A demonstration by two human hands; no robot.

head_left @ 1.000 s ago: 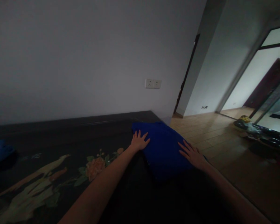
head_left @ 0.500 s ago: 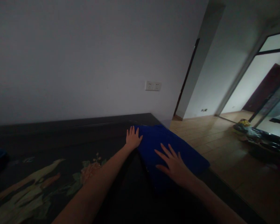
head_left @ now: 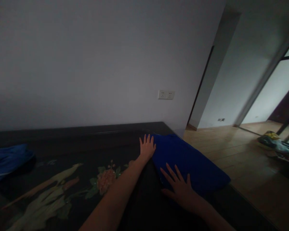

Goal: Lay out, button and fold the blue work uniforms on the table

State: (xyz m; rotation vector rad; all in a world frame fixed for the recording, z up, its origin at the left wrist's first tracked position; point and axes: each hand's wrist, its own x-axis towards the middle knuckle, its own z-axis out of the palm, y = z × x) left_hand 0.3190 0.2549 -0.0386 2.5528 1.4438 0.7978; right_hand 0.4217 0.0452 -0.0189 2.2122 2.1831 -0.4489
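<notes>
A folded blue cloth (head_left: pixel 195 163) lies flat near the right end of a dark surface (head_left: pixel 69 144) printed with birds and flowers. My left hand (head_left: pixel 147 147) rests open at the cloth's far left corner, fingers spread and pointing away from me. My right hand (head_left: pixel 178 186) lies open on the cloth's near left edge, fingers spread flat. Neither hand grips anything.
Another blue garment (head_left: pixel 7 160) lies at the far left of the surface. A white wall with a double socket (head_left: pixel 166 94) runs behind. To the right is a wooden floor (head_left: pixel 243 154), a doorway, and a pile of bags (head_left: pixel 276 144).
My right hand has slid from the cloth's right side across to its near left edge. My left hand stays at the far left corner. The view shifted slightly.
</notes>
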